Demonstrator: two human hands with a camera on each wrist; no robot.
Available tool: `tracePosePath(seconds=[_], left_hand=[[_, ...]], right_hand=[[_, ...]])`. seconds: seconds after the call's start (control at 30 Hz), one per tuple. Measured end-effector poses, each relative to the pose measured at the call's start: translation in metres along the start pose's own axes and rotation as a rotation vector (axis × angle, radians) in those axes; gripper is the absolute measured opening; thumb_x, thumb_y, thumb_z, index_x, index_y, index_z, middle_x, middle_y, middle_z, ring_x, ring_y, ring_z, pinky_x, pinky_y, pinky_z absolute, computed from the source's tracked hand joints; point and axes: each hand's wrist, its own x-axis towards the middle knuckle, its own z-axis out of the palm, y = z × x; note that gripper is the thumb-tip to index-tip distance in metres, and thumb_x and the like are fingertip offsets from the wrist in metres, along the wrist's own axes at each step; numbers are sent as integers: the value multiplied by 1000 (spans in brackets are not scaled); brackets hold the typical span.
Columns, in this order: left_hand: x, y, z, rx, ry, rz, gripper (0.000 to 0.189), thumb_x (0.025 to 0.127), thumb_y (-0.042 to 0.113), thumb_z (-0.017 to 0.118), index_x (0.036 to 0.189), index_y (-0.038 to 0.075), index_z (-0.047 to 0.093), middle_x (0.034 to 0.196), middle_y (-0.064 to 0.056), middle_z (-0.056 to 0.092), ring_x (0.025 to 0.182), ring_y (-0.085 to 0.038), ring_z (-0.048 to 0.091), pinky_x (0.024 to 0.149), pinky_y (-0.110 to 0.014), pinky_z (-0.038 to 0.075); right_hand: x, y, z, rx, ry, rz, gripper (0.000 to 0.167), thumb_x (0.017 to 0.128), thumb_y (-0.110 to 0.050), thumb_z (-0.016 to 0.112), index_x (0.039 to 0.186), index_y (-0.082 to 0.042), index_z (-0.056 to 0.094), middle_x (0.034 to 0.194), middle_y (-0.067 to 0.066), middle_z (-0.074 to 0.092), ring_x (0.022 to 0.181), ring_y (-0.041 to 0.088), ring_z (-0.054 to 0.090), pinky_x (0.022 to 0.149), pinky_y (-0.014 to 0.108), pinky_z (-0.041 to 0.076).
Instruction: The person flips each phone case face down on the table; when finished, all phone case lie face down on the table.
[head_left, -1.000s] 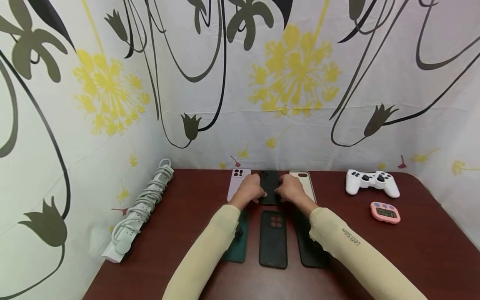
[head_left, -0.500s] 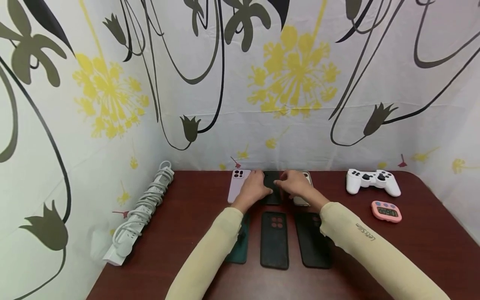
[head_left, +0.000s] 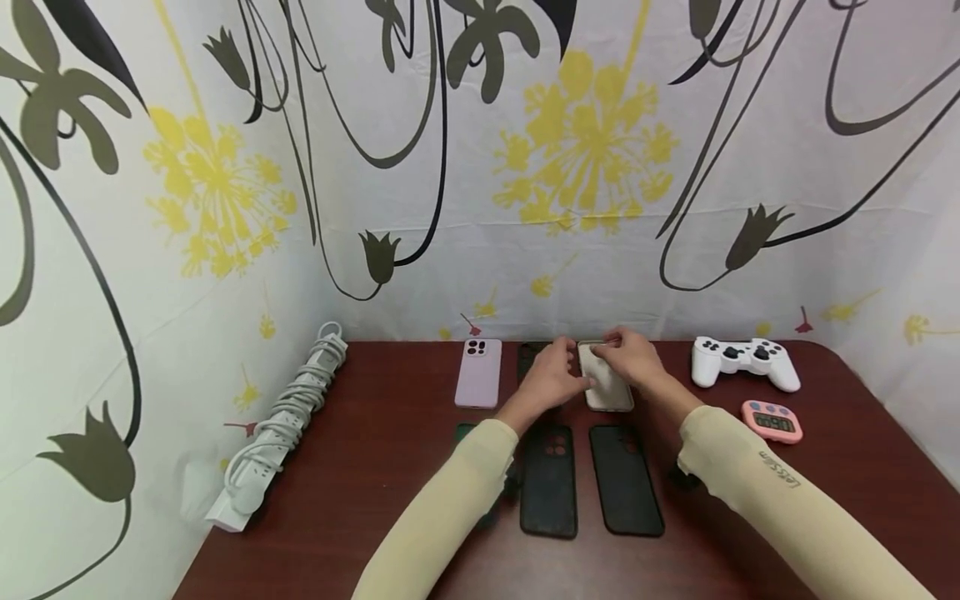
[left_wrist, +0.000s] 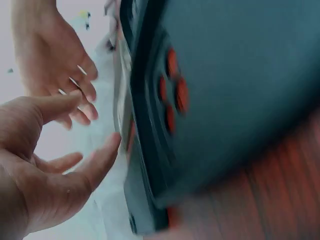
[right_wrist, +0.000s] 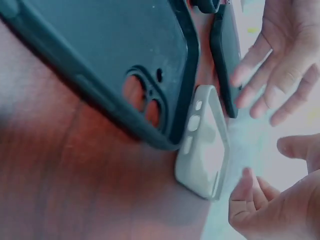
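Both hands are empty as I watch, fingers loosely parted: the left hand [head_left: 551, 379] and right hand [head_left: 633, 358] hang about the cream phone case [head_left: 611, 388], which lies between them; whether a fingertip touches it, I can't tell. The lilac case [head_left: 478, 377] sits left of the left hand, the white controller [head_left: 744, 362] well right of the right.

cream phone case [head_left: 611, 390]; lilac phone case [head_left: 478, 379]; black phone cases [head_left: 626, 492]; green phone case [head_left: 465, 431]; white controller [head_left: 742, 367] with black sticks [head_left: 761, 353]; pink timer [head_left: 791, 428], bluish buttons [head_left: 769, 408]; dark red-brown table [head_left: 397, 417]; pale yellow sleeves [head_left: 442, 512], dark lettering [head_left: 780, 470] on the right; white cloth [head_left: 465, 275] patterned with yellow blooms [head_left: 588, 146], olive-grey flowers [head_left: 380, 257] and black stems [head_left: 443, 125].
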Motion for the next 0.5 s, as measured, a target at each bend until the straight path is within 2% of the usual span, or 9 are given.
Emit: tracePosePath(seconds=[0.07, 0.17, 0.3, 0.4, 0.5], left_hand=[[-1, 5, 7, 4, 18, 2, 70, 95, 31, 81, 153, 12, 47, 144, -11, 60, 126, -24, 62, 95, -38, 57], [-2, 11, 14, -1, 11, -27, 78, 93, 34, 83, 157, 13, 42, 151, -12, 54, 130, -27, 59, 98, -41, 56], [-4, 15, 20, -44, -24, -82, 90, 91, 37, 85, 162, 16, 34, 162, -14, 43, 143, -30, 52, 111, -46, 52], [-4, 16, 22, -61, -32, -112, 95, 90, 38, 85, 165, 17, 29, 165, -15, 40, 148, -30, 48, 115, -49, 50], [-5, 17, 24, -64, -32, -139, 97, 90, 37, 86, 165, 18, 28, 165, -14, 41, 150, -30, 47, 115, -48, 49]], right_hand=[[-3, 6, -2, 75, -1, 39, 65, 107, -42, 56, 153, 3, 44, 145, 28, 58, 125, 42, 62, 94, 47, 56], [-6, 15, -4, 143, -13, 81, 68, 107, -43, 55, 155, 5, 40, 148, 29, 53, 125, 40, 61, 93, 44, 55], [-10, 23, -9, 183, -19, 99, 69, 108, -41, 54, 154, 7, 38, 153, 30, 46, 129, 40, 56, 99, 47, 55], [-13, 27, -11, 208, -30, 109, 69, 108, -38, 54, 155, 8, 36, 155, 31, 43, 133, 42, 54, 102, 50, 56], [-16, 30, -13, 225, -56, 128, 70, 107, -38, 55, 155, 9, 34, 155, 32, 41, 137, 42, 52, 100, 46, 59]])
